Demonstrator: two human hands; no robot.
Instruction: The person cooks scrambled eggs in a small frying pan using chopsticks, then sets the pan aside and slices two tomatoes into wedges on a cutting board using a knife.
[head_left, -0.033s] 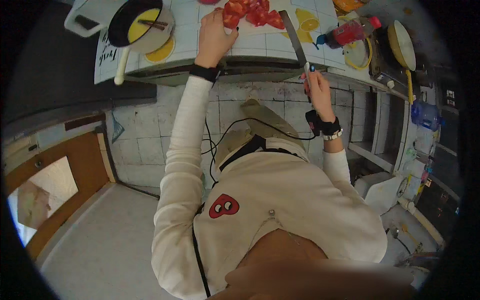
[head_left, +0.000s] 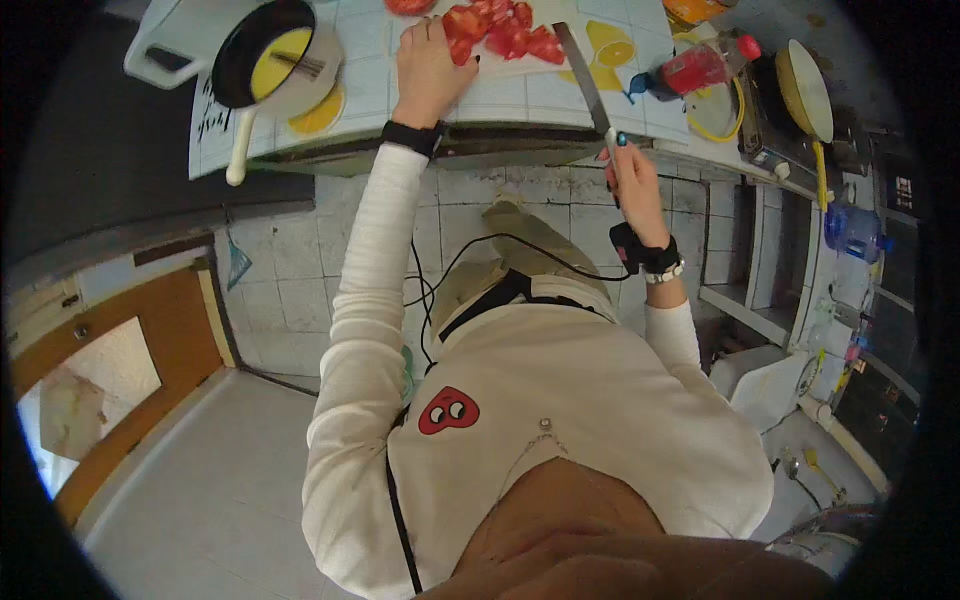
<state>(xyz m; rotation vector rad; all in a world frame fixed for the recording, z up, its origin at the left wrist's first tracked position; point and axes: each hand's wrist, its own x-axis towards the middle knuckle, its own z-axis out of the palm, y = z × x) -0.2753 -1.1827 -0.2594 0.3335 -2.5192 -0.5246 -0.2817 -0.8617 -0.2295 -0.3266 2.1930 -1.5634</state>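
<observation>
My right hand (head_left: 638, 190) is closed round the handle of a knife (head_left: 583, 85). The long blade points away from me, its tip near the cut tomato (head_left: 508, 35). Red chunks of it lie in a loose pile on a pale cutting board (head_left: 515, 68). At the left side of the pile, my left hand (head_left: 428, 75) rests with its thumb apart from the fingers, close to the nearest pieces. It appears to hold nothing. Another tomato (head_left: 410, 5) shows partly at the top edge, just beyond that hand.
A pot (head_left: 232, 75) with yellow liquid and a utensil inside stands left, its pale handle over the table edge. Right lie a red-capped bottle (head_left: 700, 68) and a yellow pan (head_left: 803, 90). A black cable (head_left: 500, 237) runs from my right wrist across my front.
The whole view has shifted slightly, showing more of the tomato at the top edge. Both hands keep almost the same places, and the knife stays in my right hand.
</observation>
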